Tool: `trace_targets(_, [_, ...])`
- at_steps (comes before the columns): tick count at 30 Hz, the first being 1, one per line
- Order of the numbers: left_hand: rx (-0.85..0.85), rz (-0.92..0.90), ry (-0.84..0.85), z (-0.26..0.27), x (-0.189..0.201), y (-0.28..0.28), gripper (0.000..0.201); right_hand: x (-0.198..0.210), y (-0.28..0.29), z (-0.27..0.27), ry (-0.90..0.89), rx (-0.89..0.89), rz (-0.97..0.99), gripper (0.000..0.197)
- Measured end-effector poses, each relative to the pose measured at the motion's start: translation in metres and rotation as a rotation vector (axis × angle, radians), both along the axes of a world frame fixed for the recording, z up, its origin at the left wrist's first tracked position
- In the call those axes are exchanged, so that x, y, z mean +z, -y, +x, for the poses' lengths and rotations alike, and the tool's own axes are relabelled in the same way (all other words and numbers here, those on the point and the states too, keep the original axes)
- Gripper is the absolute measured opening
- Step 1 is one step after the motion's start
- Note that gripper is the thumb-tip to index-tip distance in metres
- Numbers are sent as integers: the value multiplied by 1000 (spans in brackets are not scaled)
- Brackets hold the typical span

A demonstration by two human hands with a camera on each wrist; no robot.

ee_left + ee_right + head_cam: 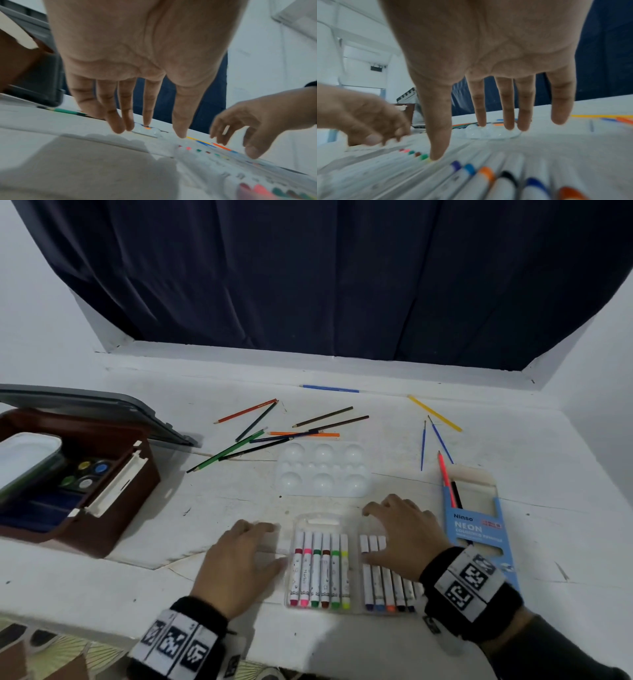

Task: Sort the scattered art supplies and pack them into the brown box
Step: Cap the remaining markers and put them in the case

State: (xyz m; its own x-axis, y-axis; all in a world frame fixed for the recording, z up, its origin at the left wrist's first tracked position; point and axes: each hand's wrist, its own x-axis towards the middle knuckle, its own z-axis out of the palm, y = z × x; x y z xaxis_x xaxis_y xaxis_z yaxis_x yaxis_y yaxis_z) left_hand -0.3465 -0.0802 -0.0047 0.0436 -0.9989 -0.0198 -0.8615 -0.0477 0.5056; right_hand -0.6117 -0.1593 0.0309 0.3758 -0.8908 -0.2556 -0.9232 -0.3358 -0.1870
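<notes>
Both hands, the left hand (239,559) and right hand (400,529), are reaching with open fingers for the clear plastic marker pack (322,570); the open brown box (113,508) is holding only paints, and the thin wooden coloured pencils (274,433) are lying loose.

left hand (239,563) and right hand (400,532) flank the marker tray (322,570); brown box (68,484) lies open

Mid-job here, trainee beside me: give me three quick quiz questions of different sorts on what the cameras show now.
1. True or false: the brown box stands open.
2. Which lies nearest the right hand? A) blue pencil B) marker pack C) yellow stick
3. Fill in: the white paint palette lies just ___ the marker pack, away from the person.

Key: 1 true; 2 B; 3 beyond.
</notes>
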Motion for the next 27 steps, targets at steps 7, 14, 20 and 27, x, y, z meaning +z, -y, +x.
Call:
trace_targets(7, [25,91,-139,17,-5,-18,54,-5,12,-18,-78,-74,115,82])
trace_targets(14, [-52,97,-194,-14,-11,-26,24,-10,16,-5,-43,-94,109,81])
trace_targets(20, [33,85,-253,5,-7,-26,14,-11,14,15,-17,-72,120,80])
trace_targets(27, [72,-149,-308,33,30,-5,30,-14,3,65,-18,5,87,81])
